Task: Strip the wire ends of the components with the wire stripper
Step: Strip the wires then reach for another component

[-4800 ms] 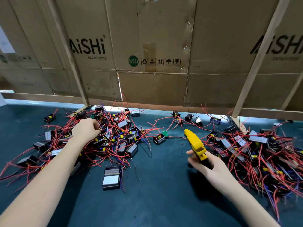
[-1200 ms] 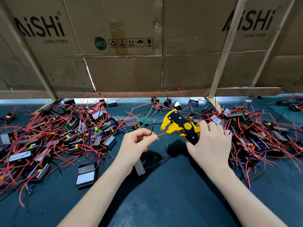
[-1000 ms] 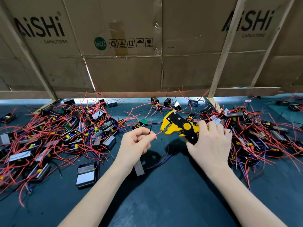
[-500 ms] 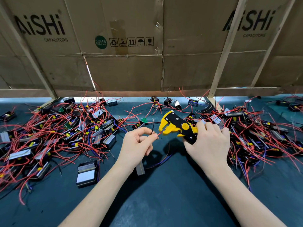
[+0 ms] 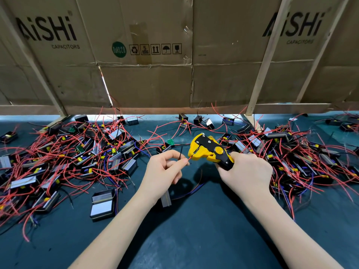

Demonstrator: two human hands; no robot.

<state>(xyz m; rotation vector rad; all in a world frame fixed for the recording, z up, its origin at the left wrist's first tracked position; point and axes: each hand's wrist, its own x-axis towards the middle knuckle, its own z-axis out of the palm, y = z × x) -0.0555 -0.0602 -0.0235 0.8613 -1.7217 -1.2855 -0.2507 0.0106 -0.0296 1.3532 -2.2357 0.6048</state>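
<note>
Landmark: the wire stripper (image 5: 210, 151), held up over the dark mat (image 5: 194, 239), served as the reference for every place below.
Left hand: the left hand (image 5: 165, 171) was just left of the stripper's mouth, thumb and forefinger pinched together on a red wire (image 5: 190, 158) near its end; a thin black wire stood up beside the same fingers.
Component: a small boxed component (image 5: 166, 199) hung below and left of the stripper, partly hidden behind the left wrist.
Right hand: the right hand (image 5: 246, 175) was just right of the stripper, fingers wrapped round its handles; how hard they squeezed could not be told.
Stripper mouth: the red wire's tip sat at or just inside the yellow jaws, which looked nearly together.
Step in hand: judged as seating one wire end for a strip.
Next move: it likely called for a firm squeeze while the left pinch held the wire straight.
Left heap: a pile of components (image 5: 64, 162) with red leads lay left of the stripper.
Right heap: another pile (image 5: 303, 162) lay to its right.
Far: cardboard boxes (image 5: 147, 55) stood behind the stripper.
</note>
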